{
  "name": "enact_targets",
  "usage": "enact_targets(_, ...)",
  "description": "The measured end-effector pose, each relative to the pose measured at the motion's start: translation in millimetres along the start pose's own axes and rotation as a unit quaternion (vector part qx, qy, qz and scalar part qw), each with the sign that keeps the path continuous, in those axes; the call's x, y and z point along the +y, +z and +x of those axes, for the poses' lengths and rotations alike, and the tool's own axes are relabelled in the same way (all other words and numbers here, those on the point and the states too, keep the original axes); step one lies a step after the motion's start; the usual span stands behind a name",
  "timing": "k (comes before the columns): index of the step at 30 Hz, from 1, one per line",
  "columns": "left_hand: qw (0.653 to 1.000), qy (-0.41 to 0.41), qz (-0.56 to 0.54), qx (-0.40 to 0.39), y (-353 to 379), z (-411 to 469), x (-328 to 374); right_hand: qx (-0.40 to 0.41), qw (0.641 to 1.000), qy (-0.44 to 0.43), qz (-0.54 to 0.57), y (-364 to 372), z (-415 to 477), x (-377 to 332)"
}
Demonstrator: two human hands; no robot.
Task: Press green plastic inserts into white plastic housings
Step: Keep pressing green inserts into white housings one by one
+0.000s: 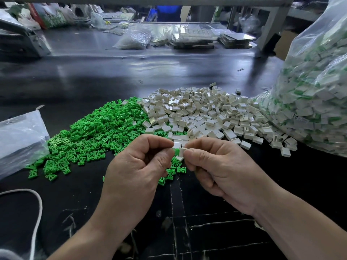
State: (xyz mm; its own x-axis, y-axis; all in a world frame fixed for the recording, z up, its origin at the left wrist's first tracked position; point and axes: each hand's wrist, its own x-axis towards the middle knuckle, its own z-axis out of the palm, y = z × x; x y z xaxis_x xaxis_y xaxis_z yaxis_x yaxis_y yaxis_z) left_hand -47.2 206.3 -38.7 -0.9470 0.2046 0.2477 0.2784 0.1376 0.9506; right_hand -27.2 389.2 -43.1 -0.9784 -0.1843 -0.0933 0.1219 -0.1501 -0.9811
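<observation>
Two hands are pinching one white housing [177, 146] with a green insert [176, 152] seemingly partly in. Beyond the left hand [139, 166] a green pile [90, 132] is waiting, beyond the right hand [216, 166] a white pile [206, 113]; a bag [309, 87] further right is holding many finished units.

Bare left grip [139, 164], bare right grip [219, 166], two bare forearms [101, 233]

I log, on the dark glossy worktable [112, 72]:
- crumpled clear plastic bag [18, 139], left edge
- white cord [38, 207], curving at lower left
- clear plastic bag of pale bits [135, 39], far side
- possibly stacked metal trays [236, 39], beside it
- grey machine housing [20, 42], far left
</observation>
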Motion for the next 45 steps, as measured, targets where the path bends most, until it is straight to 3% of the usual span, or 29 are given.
enact_targets(11, 0.999, 0.004, -0.012, -0.037, -4, 0, 4, 0.0, 0.997, -0.048, -0.065, 6, -5, -1)
enact_targets(14, 0.993, -0.037, -0.085, -0.069, -8, 3, 3, 0.004, 0.996, -0.057, -0.069, 6, -5, 0)
enact_targets(19, 0.949, -0.127, -0.257, -0.127, -1, 2, 2, -0.019, 0.999, -0.028, -0.003, 6, -6, 0)
enact_targets(24, 0.879, -0.179, -0.401, -0.186, 5, 1, 6, -0.074, 0.994, 0.002, 0.079, 9, -7, 0)
enact_targets(36, 0.866, -0.225, -0.419, -0.156, 10, -2, 6, -0.056, 0.997, 0.034, 0.05, 14, -11, -6)
enact_targets(41, 0.823, -0.19, -0.486, -0.222, 7, -1, 2, -0.063, 0.995, 0.014, 0.08, 15, -12, -6)
enact_targets(45, 0.838, -0.184, -0.467, -0.214, 7, 0, 1, -0.05, 0.996, 0.019, 0.076, 17, -14, -5)
